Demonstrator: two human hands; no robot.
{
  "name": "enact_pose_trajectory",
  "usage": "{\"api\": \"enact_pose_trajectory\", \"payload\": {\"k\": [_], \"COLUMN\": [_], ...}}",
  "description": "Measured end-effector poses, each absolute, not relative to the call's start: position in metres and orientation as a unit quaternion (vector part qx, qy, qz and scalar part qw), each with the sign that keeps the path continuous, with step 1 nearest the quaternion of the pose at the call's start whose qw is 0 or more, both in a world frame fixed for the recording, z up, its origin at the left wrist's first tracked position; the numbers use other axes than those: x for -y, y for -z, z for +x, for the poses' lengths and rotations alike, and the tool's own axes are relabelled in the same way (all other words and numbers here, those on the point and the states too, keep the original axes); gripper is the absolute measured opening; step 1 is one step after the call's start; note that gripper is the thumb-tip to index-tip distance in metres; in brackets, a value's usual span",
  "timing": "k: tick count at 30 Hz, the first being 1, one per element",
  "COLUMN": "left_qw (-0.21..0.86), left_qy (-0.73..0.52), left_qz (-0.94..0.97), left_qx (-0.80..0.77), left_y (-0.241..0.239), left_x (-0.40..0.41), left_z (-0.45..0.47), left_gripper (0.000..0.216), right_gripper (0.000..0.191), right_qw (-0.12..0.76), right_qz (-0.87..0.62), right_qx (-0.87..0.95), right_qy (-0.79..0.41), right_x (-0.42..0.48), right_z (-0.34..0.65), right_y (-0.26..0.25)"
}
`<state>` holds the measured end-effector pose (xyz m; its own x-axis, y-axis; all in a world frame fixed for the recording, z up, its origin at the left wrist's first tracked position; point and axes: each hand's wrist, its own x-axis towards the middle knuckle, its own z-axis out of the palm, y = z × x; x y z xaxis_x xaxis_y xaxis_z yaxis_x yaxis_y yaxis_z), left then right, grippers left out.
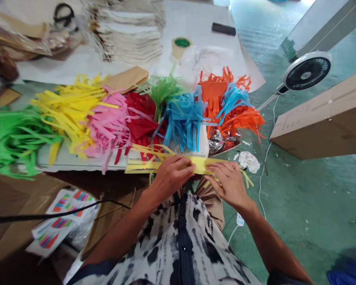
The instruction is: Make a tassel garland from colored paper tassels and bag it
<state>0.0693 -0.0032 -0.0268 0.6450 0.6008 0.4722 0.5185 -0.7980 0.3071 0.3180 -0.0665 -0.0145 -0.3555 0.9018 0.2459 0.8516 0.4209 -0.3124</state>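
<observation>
A strip of yellow fringed paper (200, 165) lies across the front edge of the table, its cut strands spreading out to both sides. My left hand (173, 174) grips it left of the middle with curled fingers. On the other side my right hand (228, 180) holds the strip, fingers over the top and thumb below. Just beyond the hands are bunches of fringed paper: blue (185, 114), red (141, 114), pink (111, 118), yellow (69, 113), green (17, 138) and orange (215, 93).
A tape roll (180, 45), a black bar (223, 29), black-handled scissors (63, 15) and a stack of pale stringy bundles (129, 31) are farther back. Right of the table stand a fan (307, 73) and a cardboard box (320, 118). Printed cards (61, 223) lie lower left. Another person's hand (4, 63) shows far left.
</observation>
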Motion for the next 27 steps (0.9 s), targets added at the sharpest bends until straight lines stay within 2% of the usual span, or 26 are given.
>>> {"api": "enact_pose_trajectory", "payload": {"k": [2,5,8,13,18,27], "left_qw": [0.08,0.095,0.112,0.133,0.073,0.0], "left_qy": [-0.293,-0.292,-0.281,-0.237,-0.166,-0.116], "left_qz": [0.902,0.902,0.896,0.863,0.865,0.874], "left_qx": [-0.306,-0.304,-0.326,-0.426,-0.467,-0.471], "left_y": [0.025,0.024,0.022,0.015,0.008,0.011], "left_x": [0.001,0.0,-0.001,-0.005,-0.012,-0.021], "left_z": [0.069,0.069,0.065,0.057,0.063,0.069], "left_gripper": [0.015,0.014,0.014,0.021,0.023,0.024], "right_gripper": [0.031,0.021,0.02,0.029,0.029,0.029], "right_qw": [0.181,0.195,0.208,0.174,0.08,0.04], "right_qz": [-0.532,-0.536,-0.56,-0.621,-0.659,-0.691], "right_qx": [0.824,0.818,0.797,0.758,0.746,0.722], "right_qy": [-0.068,-0.072,-0.093,-0.093,-0.042,0.0], "right_x": [0.064,0.062,0.061,0.055,0.047,0.046], "right_z": [0.319,0.321,0.324,0.319,0.308,0.298], "right_y": [0.014,0.013,0.008,0.002,0.001,-0.002]}}
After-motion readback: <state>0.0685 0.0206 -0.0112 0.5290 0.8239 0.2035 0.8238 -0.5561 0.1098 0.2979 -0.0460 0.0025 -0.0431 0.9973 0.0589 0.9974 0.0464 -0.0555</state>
